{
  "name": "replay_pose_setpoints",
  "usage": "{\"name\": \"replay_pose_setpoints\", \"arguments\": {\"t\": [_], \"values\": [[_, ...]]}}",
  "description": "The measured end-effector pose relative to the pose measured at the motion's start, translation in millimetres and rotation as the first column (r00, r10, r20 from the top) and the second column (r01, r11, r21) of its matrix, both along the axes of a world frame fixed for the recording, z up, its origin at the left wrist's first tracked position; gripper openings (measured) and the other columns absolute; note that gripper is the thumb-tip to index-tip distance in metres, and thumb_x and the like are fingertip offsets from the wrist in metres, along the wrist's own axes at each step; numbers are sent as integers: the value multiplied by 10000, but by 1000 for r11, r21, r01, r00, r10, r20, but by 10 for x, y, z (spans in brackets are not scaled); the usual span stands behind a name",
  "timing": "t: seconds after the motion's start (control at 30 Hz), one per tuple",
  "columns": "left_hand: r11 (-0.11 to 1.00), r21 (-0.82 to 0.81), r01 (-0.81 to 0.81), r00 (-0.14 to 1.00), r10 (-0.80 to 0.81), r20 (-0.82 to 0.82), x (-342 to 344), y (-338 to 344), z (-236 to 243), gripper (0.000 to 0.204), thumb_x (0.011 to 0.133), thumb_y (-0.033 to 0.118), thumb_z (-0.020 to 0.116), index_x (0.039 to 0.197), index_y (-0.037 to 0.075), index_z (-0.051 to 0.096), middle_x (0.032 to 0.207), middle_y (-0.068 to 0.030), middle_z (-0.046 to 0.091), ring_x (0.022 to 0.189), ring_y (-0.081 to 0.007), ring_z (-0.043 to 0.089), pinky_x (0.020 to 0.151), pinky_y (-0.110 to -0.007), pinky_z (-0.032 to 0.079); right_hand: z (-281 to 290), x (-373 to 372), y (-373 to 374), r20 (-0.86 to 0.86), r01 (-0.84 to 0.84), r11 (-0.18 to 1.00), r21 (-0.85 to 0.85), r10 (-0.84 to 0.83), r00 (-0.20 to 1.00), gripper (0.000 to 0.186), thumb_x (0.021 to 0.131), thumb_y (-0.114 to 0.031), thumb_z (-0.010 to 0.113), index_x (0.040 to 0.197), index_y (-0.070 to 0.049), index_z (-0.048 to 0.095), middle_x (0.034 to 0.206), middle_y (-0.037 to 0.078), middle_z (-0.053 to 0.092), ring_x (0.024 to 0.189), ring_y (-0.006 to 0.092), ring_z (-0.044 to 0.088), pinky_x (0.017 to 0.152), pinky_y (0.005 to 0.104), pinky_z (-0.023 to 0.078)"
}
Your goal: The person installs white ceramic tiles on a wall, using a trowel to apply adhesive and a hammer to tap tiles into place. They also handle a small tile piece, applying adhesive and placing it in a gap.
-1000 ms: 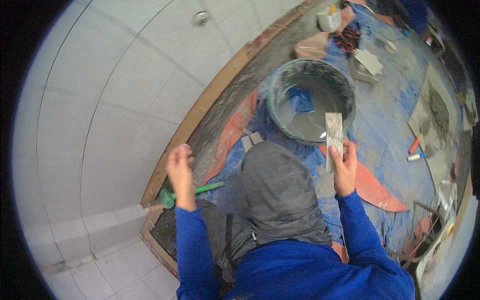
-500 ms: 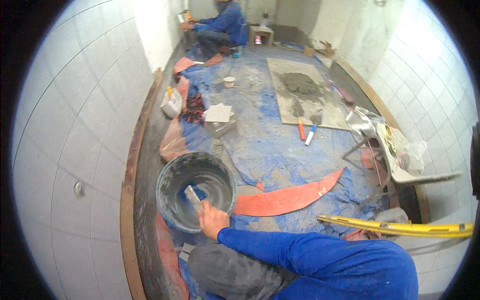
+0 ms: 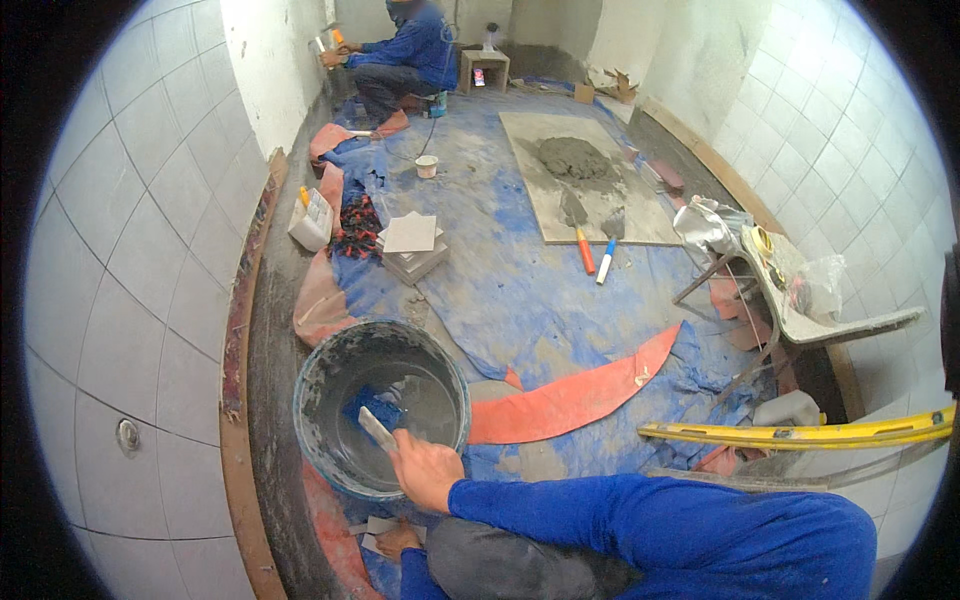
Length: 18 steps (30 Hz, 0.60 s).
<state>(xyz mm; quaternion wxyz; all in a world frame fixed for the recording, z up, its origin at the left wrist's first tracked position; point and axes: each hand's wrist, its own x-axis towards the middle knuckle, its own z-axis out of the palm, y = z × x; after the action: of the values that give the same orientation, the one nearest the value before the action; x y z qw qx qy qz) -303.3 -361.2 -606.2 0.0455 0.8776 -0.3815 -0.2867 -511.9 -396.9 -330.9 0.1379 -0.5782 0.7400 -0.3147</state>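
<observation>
My right hand [image 3: 427,468] is closed round the pale flat handle [image 3: 378,429] of a tool whose blue end [image 3: 372,404] is inside a dark round bucket [image 3: 318,455]. Whether that blue end has bristles, I cannot make out. The bucket's inner wall is smeared grey, and it stands just in front of my knee. Below the bucket, beside my knee, my left hand [image 3: 398,541] has its fingers at the edge of a small white tile [image 3: 380,525] near the floor. My knee partly hides that hand, and its grip shows only in part.
Stacked tiles [image 3: 410,236] and a white jug [image 3: 311,222] lie beyond the bucket. A board [image 3: 530,215] carries mortar [image 3: 577,158] and two trowels [image 3: 585,252]. On the right are a chair [image 3: 800,320] and a yellow level [image 3: 790,436]. A co-worker [image 3: 412,50] crouches at the far left wall.
My view has shifted, and the bucket shows lower and larger. My left hand has come into sight beside the white tiles. The right hand keeps the tool in the bucket.
</observation>
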Motion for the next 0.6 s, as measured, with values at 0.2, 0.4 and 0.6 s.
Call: {"name": "replay_pose_setpoints", "arguments": {"t": [0.2,0.4,0.6], "values": [[994,-39,-103,993,101,-53,-15,14,-153,346,909,327,652,1050,11,650,1030,-155,672,843,-329,644,728,-488,515,15,-17,-31,-19,-21,1000,4,21,1000,214,982,-231,584,1034,-44,493,789,159,682,687,364,708,582,483,559],[782,29,-623,337,301,-892,123,344,827,295,917,297,631,1082,52,626,1009,-86,633,823,-262,624,700,-432,529,-37,-89,-111,1,19,997,79,-19,1000,291,971,-262,585,1109,-22,498,810,216,716,676,407,717,612,536,569],[820,-46,-570,-199,-192,-961,427,1255,2543,420,1000,300,552,1289,-5,550,1008,-112,661,689,-162,583,490,-269,469,481,-285,-287,345,-47,983,-180,108,932,389,920,-204,716,1195,0,532,1053,219,684,927,357,684,828,469,539]]}}
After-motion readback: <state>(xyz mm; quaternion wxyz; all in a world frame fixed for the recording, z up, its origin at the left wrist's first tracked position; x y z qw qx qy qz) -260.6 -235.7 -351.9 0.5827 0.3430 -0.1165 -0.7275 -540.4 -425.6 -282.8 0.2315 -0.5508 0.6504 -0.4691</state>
